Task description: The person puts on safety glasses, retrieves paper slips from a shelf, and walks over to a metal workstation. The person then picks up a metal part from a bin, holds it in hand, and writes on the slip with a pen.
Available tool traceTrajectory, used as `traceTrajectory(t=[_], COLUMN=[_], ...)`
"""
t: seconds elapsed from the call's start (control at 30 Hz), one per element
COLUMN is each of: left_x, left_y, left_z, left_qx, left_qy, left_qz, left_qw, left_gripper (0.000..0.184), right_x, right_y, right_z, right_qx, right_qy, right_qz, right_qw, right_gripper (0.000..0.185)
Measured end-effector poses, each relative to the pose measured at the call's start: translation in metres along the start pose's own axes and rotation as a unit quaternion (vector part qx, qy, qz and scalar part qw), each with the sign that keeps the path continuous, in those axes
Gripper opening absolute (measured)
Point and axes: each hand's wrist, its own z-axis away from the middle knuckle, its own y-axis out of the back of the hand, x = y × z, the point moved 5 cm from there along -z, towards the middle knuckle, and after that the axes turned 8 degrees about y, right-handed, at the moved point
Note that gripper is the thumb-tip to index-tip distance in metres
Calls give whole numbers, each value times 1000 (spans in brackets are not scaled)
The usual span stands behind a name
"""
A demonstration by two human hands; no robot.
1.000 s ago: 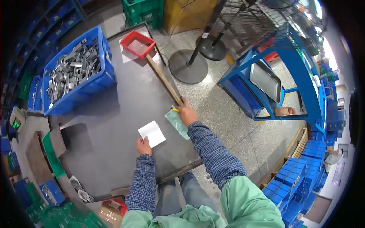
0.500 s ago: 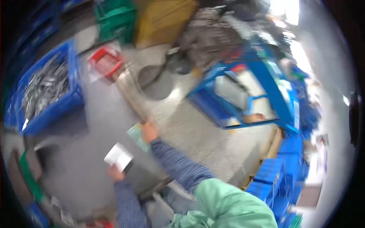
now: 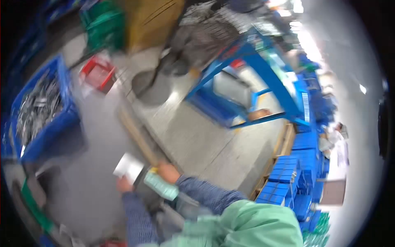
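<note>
**White paper in the left hand, green slip by the right**

View smeared by motion blur; the clock is read from its centre, twelve at the top. Your left hand (image 3: 124,185) is at eight o'clock, fingers pinching the near corner of a white, roughly square piece of paper (image 3: 128,165). The paper is over the broad, flat grey surface (image 3: 98,136); can't tell whether it touches.

Your right hand (image 3: 168,172) is at seven o'clock, next to a pale green, oblong slip (image 3: 161,186) and a small yellow piece (image 3: 153,169). Fingers blurred there: can't tell whether they pinch either item. The slip slants towards five o'clock, just beside your sleeve. A long, light-brown wooden strip (image 3: 135,136) runs from near this hand towards eleven o'clock, along the surface's edge.

Farther out on the surface: a red, open-topped plastic tray (image 3: 98,73) at ten o'clock, and a large blue plastic crate (image 3: 53,133) at nine, heaped with grey metal parts (image 3: 39,107). Off the surface, a round grey base (image 3: 151,87) stands on the floor towards ten, a blue framed stand (image 3: 267,68) at one to two, stacked blue boxes (image 3: 284,168) at four.
</note>
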Motion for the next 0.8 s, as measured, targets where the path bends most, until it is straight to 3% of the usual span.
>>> traceTrajectory(t=[0.03, 0.07, 0.1, 0.13, 0.2, 0.37, 0.57, 0.67, 0.77, 0.8], left_x=[2, 4, 12, 56, 70, 89, 98, 88, 80, 77], left_y=[-20, -41, -58, 7, -16, -29, 7, -6, 27, 28], left_z=[-4, -4, -6, 7, 6, 11, 10, 11, 30, 41], left_qx=[-24, -12, -16, -67, -75, -121, -73, -97, -107, -110], left_qy=[114, 224, 192, 260, 231, 287, 228, 223, 233, 241], left_qz=[150, 299, 342, 355, 360, 403, 222, 206, 283, 389], left_qw=[982, 927, 920, 896, 901, 861, 945, 948, 924, 882], left_gripper=[30, 33, 34, 37, 38, 34, 39, 42, 41, 39], right_x=[-21, 28, -11, -12, -11, -7, 5, 12, 17, 16], right_y=[18, -34, 4, 1, 0, -7, -18, -17, 1, 8], right_z=[18, 23, 32, 39, 47, 54, 49, 53, 61, 64], right_qx=[-50, -66, -83, -84, -79, -97, -103, -83, -63, -46], right_qy=[-70, -10, -79, -37, 17, 3, 4, 10, 23, 8], right_qz=[1, 56, -4, -1, 0, 14, 21, 7, 5, -48], right_qw=[996, 996, 993, 996, 997, 995, 994, 996, 998, 998], right_gripper=[30, 31, 29, 28, 29, 28, 28, 30, 31, 31])
